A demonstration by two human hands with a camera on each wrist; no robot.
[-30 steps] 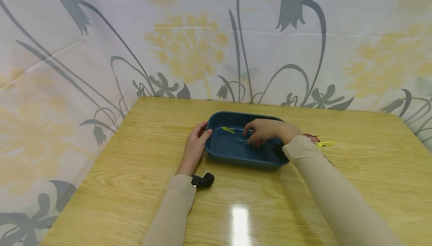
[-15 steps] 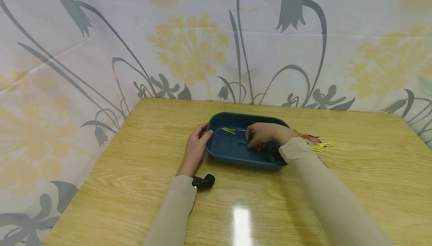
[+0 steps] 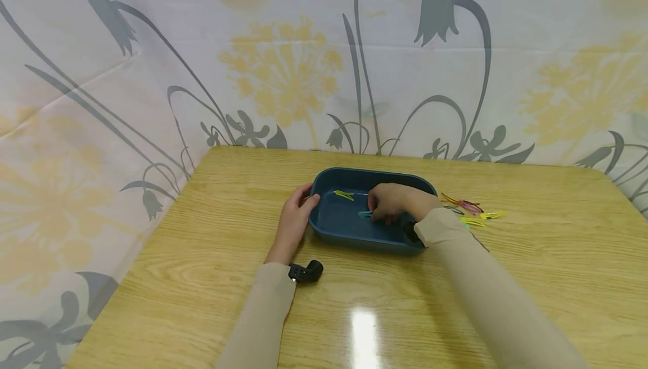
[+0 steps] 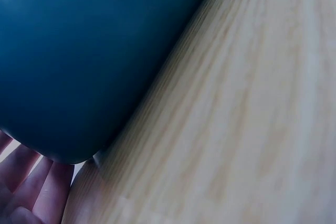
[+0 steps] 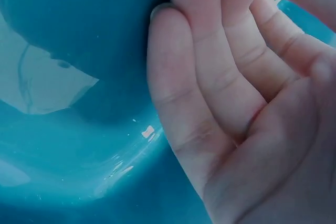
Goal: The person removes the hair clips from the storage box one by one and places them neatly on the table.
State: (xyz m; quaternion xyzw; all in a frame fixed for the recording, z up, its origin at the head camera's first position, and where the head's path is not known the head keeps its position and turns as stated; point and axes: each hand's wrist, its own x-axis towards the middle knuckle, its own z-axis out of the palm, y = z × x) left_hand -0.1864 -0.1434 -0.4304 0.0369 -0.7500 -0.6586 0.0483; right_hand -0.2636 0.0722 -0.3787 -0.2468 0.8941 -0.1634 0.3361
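Observation:
A dark blue plastic tray [image 3: 344, 234] stands on the wooden table. My left hand [image 3: 293, 217] grips its left end, thumb on the rim and fingers against the outside wall; several of those fingers [image 4: 52, 187] show beneath the tray's edge in the left wrist view. Inside the tray, my right hand [image 3: 397, 201] pinches a light blue hair clip [image 3: 364, 214] near the middle of the floor. A yellow hair clip [image 3: 344, 194] lies apart from it at the back left. In the right wrist view the curled fingers [image 5: 210, 61] hide the pinched clip.
Right of the tray, beside my right sleeve, lie several loose hair clips: a pink one [image 3: 471, 207], a yellow one [image 3: 492, 215] and others partly covered by the arm. A flower-patterned cloth [image 3: 283, 65] rises behind the table [image 3: 217, 200].
My right hand has shifted slightly left and its fingers have closed on the light blue clip. More clips beside the sleeve now show. My left hand keeps its place on the tray.

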